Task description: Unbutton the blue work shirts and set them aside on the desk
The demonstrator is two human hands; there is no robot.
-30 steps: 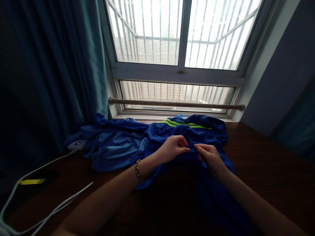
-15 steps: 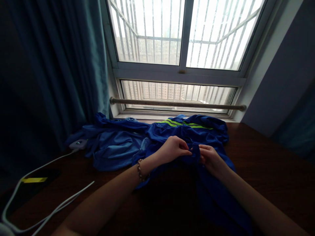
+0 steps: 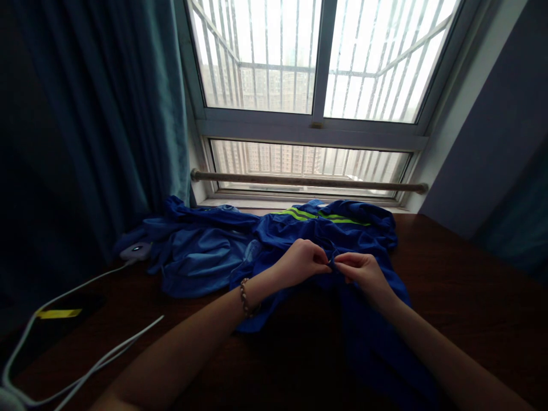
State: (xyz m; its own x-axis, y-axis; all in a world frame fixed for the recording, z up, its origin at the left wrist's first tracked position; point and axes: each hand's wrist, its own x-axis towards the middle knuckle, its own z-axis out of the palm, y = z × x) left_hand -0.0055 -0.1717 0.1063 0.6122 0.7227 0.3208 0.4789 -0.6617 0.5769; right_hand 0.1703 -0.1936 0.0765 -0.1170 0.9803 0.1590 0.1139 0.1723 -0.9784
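Note:
A blue jacket (image 3: 282,229) with bright green stripes lies spread on the dark wooden surface below the window. My left hand (image 3: 301,264), a beaded bracelet on its wrist, pinches the jacket's edge near the middle of its front. Close against it, my right hand (image 3: 363,275) pinches the same part from the other side, fingertips nearly meeting. Between the fingertips a tiny pale bit shows, too small to name. One jacket flap hangs down beneath my right forearm, in deep shadow. Another blue garment (image 3: 203,260), lighter in tone, lies crumpled to the left.
A small white device (image 3: 136,251) with a white cable (image 3: 81,285) rests at the left, beside a dark item bearing a yellow strip (image 3: 59,313). Blue curtains (image 3: 107,114) hang on the left. A metal rail (image 3: 308,181) crosses the barred window behind the jacket.
My right hand has shifted slightly left, closer to my left fingertips. The fabric strip that stood up between the hands has folded down out of sight.

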